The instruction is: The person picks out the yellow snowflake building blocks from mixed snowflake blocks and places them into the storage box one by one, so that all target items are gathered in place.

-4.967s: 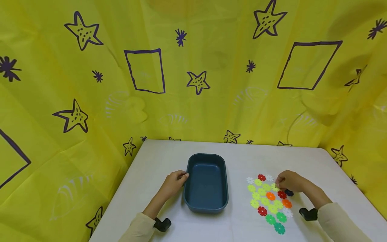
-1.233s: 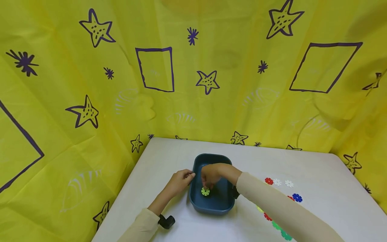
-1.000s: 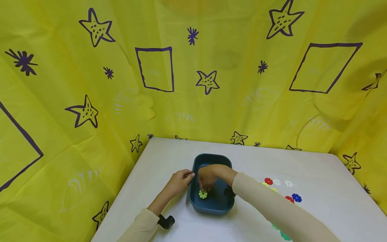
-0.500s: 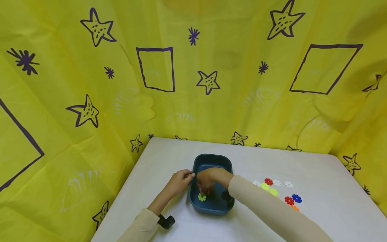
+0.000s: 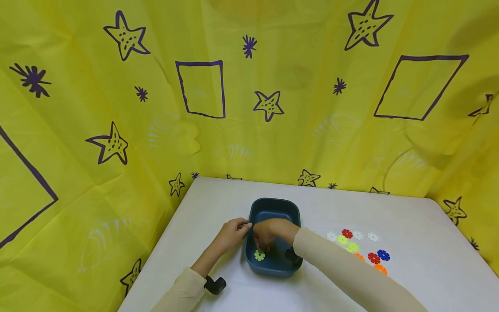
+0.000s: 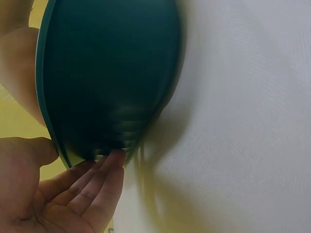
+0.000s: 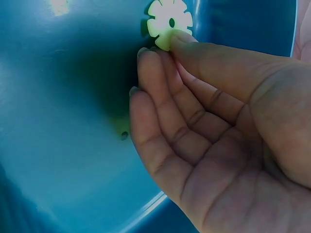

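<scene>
A dark blue rectangular tub (image 5: 273, 272) stands on the white table. My left hand (image 5: 231, 234) holds its left rim; in the left wrist view, the thumb is at the rim and the fingers lie against the outer wall (image 6: 112, 63). Inside the tub, my right hand (image 5: 268, 232) pinches a notched yellow-green interlocking disc (image 5: 259, 255) low over the floor. The right wrist view shows the thumb on this disc (image 7: 170, 19). Part of another yellowish piece with a hole (image 7: 124, 133) shows beside the fingers, mostly hidden behind them.
Right of the tub lie loose discs: white (image 5: 373, 237), red (image 5: 374, 258), blue (image 5: 383, 255), orange (image 5: 380, 269) and yellow-green (image 5: 352, 247). The right sleeve (image 5: 343, 268) covers part of that area. A patterned yellow cloth (image 5: 241, 143) surrounds the table.
Five seconds ago my right hand was at the discs on the right; it is now in the tub with one disc. Over the last second it shifted slightly nearer and left. The left hand kept its hold.
</scene>
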Tool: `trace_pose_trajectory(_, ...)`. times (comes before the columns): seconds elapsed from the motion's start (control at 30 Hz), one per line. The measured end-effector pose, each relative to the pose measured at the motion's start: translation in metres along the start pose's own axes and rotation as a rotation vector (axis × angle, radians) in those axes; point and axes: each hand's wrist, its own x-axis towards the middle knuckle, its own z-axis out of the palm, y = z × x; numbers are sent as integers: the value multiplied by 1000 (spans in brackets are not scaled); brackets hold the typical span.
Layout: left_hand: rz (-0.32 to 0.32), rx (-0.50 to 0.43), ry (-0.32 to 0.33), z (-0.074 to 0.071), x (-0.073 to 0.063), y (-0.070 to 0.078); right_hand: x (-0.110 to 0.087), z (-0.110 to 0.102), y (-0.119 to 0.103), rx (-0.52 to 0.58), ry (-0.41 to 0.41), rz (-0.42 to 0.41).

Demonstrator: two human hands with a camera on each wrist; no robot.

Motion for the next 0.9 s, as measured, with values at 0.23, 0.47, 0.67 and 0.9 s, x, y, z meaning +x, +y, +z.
trace_pose_trajectory(0.23,3,4,7,0,0,1,0,2,0,-9,16,-1)
trace_pose_trajectory(0.47,5,10,7,0,1,0,0,4,0,28,52,-10)
trace_pose_trajectory(0.67,8,8,8,0,1,1,0,5,0,41,75,-9)
trace_pose_trajectory(0.9,-2,8,3,0,1,2,-1,5,3,34,84,-18)
